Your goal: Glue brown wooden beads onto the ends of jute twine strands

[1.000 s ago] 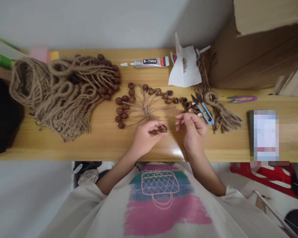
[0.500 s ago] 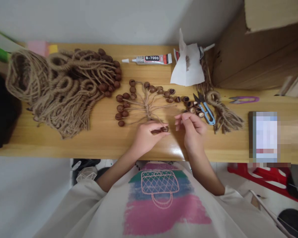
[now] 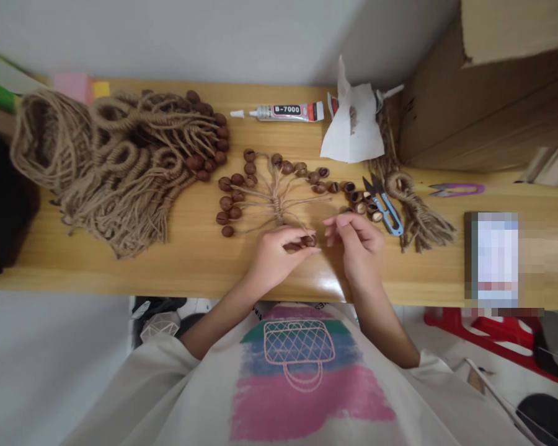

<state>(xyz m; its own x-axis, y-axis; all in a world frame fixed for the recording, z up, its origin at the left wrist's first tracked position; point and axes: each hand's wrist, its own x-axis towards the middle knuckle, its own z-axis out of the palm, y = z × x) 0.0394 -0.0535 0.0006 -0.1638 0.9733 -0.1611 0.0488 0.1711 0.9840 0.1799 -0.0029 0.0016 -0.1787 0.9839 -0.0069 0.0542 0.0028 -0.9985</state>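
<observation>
My left hand (image 3: 281,248) pinches a brown nut shell (image 3: 309,240) between thumb and forefinger, close to the table's front edge. A thin cord runs to that shell from a knotted jute-cord piece (image 3: 276,201), whose strands fan out on the table. Round brown nut shells (image 3: 225,202) lie around the strand ends on the left and along the top. Just right of the held shell is my right hand (image 3: 358,238), its fingers curled in and the thumb against them; whatever may be between the tips is too small to make out. Loose cut shells (image 3: 360,204) lie beyond it.
Blue thread snips (image 3: 387,207) lie beside a jute tassel (image 3: 421,214); purple snips (image 3: 460,189) are farther right. A B-7000 glue tube (image 3: 288,111) lies uncapped at the back, near white paper (image 3: 352,127). Finished-looking cord bundles (image 3: 130,167) cover the left; a cardboard box (image 3: 488,105) stands right.
My right hand has shifted slightly left, nearer the held nut shell. My left hand keeps its pinch on the shell. The whole view has moved a little.
</observation>
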